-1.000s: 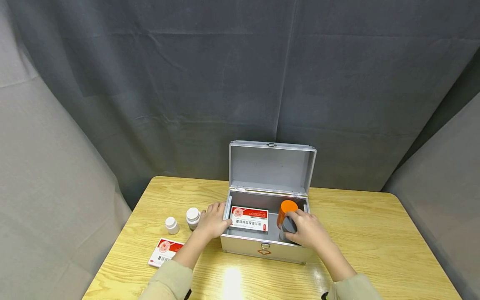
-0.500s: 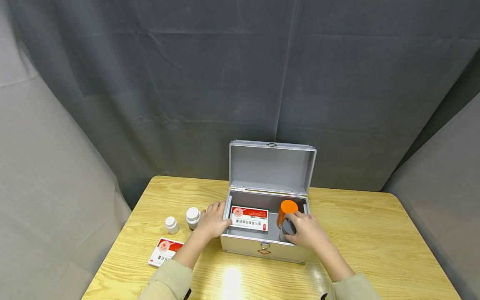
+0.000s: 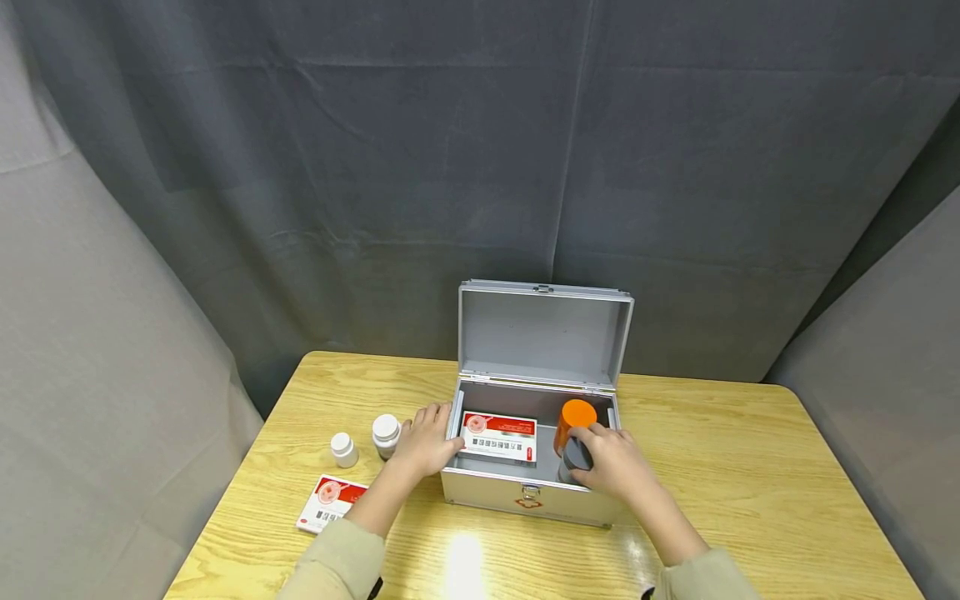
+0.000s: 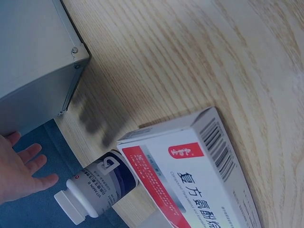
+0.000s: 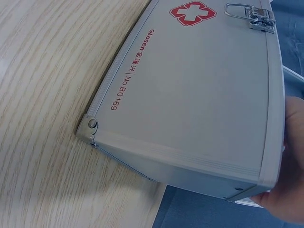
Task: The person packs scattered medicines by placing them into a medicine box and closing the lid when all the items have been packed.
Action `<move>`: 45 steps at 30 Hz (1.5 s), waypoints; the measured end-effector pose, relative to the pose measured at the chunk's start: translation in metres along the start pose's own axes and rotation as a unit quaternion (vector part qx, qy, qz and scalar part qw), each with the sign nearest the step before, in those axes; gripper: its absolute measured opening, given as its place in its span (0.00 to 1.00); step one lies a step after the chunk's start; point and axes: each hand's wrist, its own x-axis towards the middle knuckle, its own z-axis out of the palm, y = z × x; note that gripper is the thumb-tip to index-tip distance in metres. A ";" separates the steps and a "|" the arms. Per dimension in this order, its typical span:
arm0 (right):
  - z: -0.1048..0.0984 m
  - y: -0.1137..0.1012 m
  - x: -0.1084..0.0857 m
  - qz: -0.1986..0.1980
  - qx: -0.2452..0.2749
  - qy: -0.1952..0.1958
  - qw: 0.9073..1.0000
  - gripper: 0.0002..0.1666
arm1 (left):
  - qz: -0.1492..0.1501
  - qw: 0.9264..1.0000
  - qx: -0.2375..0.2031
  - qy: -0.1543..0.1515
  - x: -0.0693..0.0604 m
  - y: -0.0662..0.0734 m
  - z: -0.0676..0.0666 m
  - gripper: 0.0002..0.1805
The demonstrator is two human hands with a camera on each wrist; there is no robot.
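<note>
An aluminium first-aid case (image 3: 525,492) stands on the table with its lid (image 3: 543,333) raised. My left hand (image 3: 427,442) rests on the case's left edge, its fingers relaxed in the left wrist view. My right hand (image 3: 615,460) reaches over the right wall and grips a jar with a dark grey cap (image 3: 576,454) inside the case. Just behind that jar is an orange bottle (image 3: 576,414). A red and white medicine box (image 3: 498,437) lies at the left inside the case. In the right wrist view the case front (image 5: 194,85) hides the jar.
Left of the case stand a larger white-capped vitamin bottle (image 3: 386,429) and a small white bottle (image 3: 344,451). A second red and white medicine box (image 3: 330,502) lies nearer, partly behind my left forearm. Grey curtains (image 3: 375,208) hang behind the wooden table (image 3: 720,467).
The grey-capped jar and my right hand have shifted very slightly. My left hand, the case and the other things have stayed put.
</note>
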 end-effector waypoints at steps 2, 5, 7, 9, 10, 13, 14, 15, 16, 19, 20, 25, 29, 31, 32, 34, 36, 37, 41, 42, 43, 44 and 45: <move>0.000 0.000 0.000 -0.001 0.001 0.000 1.000 0.31 | 0.000 1.000 -0.001 0.000 0.000 0.000 0.000 0.38; -0.002 -0.001 -0.001 -0.001 0.009 -0.002 1.000 0.32 | 0.000 1.000 -0.001 0.001 0.000 0.000 0.001 0.38; -0.005 -0.002 -0.001 0.000 0.018 -0.004 1.000 0.32 | 0.000 1.000 -0.001 0.001 0.000 0.001 0.001 0.38; -0.009 -0.002 -0.001 0.002 0.029 -0.004 1.000 0.31 | 0.000 1.000 -0.001 0.000 0.000 0.001 0.001 0.38; -0.011 -0.002 -0.001 0.003 0.036 -0.002 0.999 0.30 | 0.000 1.000 -0.001 -0.001 0.000 0.001 0.001 0.38; -0.018 -0.001 -0.001 0.005 0.055 0.018 0.998 0.27 | 0.000 1.000 -0.004 -0.002 0.000 0.001 0.001 0.38; -0.020 0.000 -0.001 0.006 0.065 0.031 0.997 0.26 | 0.000 1.000 -0.005 -0.002 0.000 0.001 0.001 0.38; -0.021 0.000 0.000 0.008 0.074 0.047 0.996 0.25 | 0.000 1.000 -0.005 -0.001 0.000 0.001 0.001 0.38; -0.023 0.001 0.000 0.010 0.082 0.065 0.994 0.25 | 0.000 1.000 -0.006 -0.001 0.000 0.000 0.001 0.38; -0.025 0.006 0.001 0.026 0.097 0.118 0.988 0.24 | 0.000 1.000 -0.007 0.000 0.000 0.000 0.001 0.38; -0.025 0.007 0.001 0.034 0.100 0.132 0.986 0.25 | 0.001 1.000 -0.007 0.001 0.000 0.000 0.001 0.38; -0.020 0.016 -0.001 0.096 0.099 0.157 0.978 0.29 | 0.003 1.000 -0.004 0.005 0.001 0.000 0.001 0.38; -0.012 0.024 -0.006 0.142 0.099 0.139 0.975 0.32 | 0.001 1.000 -0.006 0.002 0.001 0.000 0.002 0.38; -0.008 0.028 -0.009 0.160 0.099 0.123 0.974 0.34 | -0.001 1.000 -0.007 0.000 0.001 0.000 0.002 0.38; -0.006 0.029 -0.010 0.168 0.100 0.116 0.974 0.35 | -0.001 1.000 -0.007 -0.001 0.001 0.000 0.001 0.38; -0.003 0.032 -0.012 0.182 0.101 0.098 0.973 0.36 | 0.000 1.000 -0.007 -0.001 0.001 0.000 0.001 0.38; -0.001 0.035 -0.014 0.193 0.103 0.081 0.972 0.36 | 0.001 1.000 -0.008 0.000 0.001 0.000 0.001 0.38; 0.000 0.035 -0.015 0.197 0.103 0.072 0.972 0.36 | 0.001 1.000 -0.007 0.000 0.001 0.000 0.001 0.38; 0.001 0.037 -0.017 0.204 0.100 0.037 0.973 0.35 | 0.002 1.000 -0.005 0.002 0.000 0.000 0.001 0.38; 0.001 0.037 -0.018 0.204 0.097 0.027 0.974 0.34 | 0.002 1.000 -0.004 0.003 0.000 0.000 0.001 0.38; 0.001 0.037 -0.018 0.205 0.093 0.017 0.974 0.34 | 0.002 1.000 -0.004 0.003 0.000 0.000 0.001 0.38; 0.001 0.037 -0.019 0.205 0.089 0.005 0.975 0.34 | 0.002 1.000 -0.004 0.003 0.000 0.000 0.001 0.38; 0.000 0.037 -0.019 0.206 0.085 -0.010 0.975 0.33 | 0.002 1.000 -0.005 0.002 0.000 0.000 0.001 0.38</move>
